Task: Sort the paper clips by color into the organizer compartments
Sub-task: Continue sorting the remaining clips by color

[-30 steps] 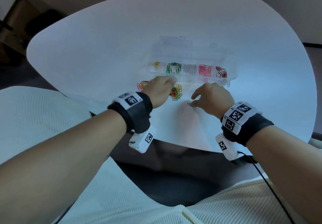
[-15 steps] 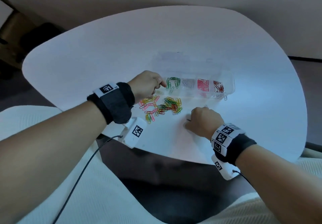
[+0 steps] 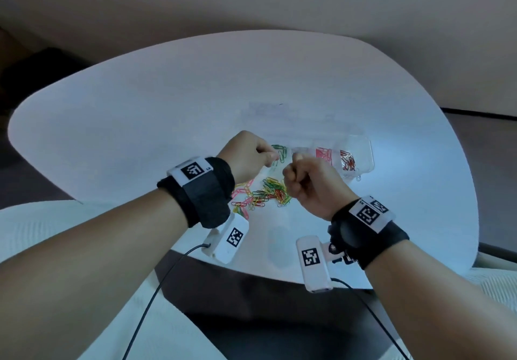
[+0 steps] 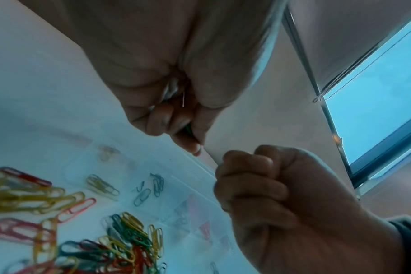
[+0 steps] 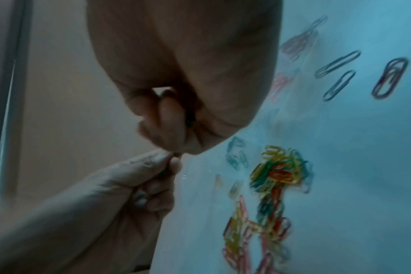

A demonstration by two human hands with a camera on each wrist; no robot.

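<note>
The left hand (image 3: 246, 154) is pinching a green paper clip (image 4: 189, 129) between thumb and fingertips above the clear organizer (image 3: 363, 149) on the white table (image 3: 140, 124); the right hand (image 3: 313, 186) is hovering fisted beside it, its contents impossible to tell, while the mixed clip pile (image 3: 268, 193) is lying just in front
</note>
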